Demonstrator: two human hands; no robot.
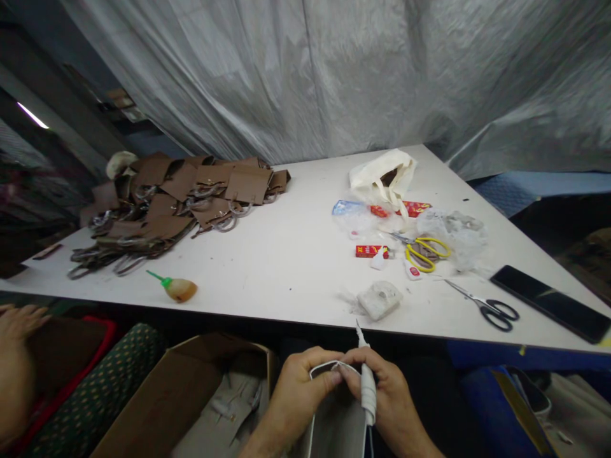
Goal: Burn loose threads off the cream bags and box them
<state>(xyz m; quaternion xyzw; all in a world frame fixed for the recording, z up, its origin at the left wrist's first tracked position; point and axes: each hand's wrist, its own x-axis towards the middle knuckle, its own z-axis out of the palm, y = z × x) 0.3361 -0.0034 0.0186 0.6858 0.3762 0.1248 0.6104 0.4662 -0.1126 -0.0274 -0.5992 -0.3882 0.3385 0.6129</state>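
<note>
the grey workpiece (338, 423) is in front of the bench (267, 267), its white-edged rim pinched between left hand (305, 388) and right hand (389, 394); the latter also grips a white-wrapped tool (368, 389). this piece appears in progress; outstanding operations cannot be determined. at left, the cardboard box (147, 404) contains grey pieces (236, 404); the squeeze bottle (181, 290) contains amber liquid.

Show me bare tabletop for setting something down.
Largest, bar specks: middle tabletop, between brown bags and red box. Smaller: right of the white cloth bag. Crowded: around yellow-handled scissors and clear plastic.
</note>
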